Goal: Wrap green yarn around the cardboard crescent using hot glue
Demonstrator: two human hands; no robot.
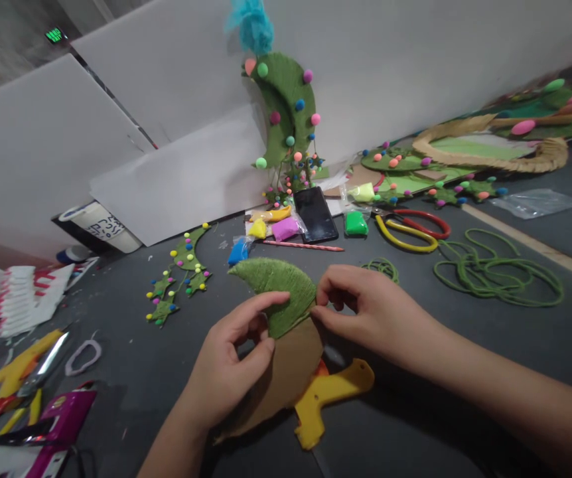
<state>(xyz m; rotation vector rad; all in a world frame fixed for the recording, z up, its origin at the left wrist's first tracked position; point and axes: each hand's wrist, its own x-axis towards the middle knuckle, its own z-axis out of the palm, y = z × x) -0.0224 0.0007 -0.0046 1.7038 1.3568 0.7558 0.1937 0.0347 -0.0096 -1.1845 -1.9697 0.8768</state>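
Dark tabletop (146, 378) below, the curled left hand (231, 362) holds the crescent (296, 348), right hand (373, 315) pinching its edge, grip narrow.

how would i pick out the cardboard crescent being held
Find the dark grey table, then the left hand and right hand over it. The cardboard crescent is held between them. Unlike the ball-studded tall crescent by the white panel and small crescent to the left, it's bare brown below its green-wrapped upper part.
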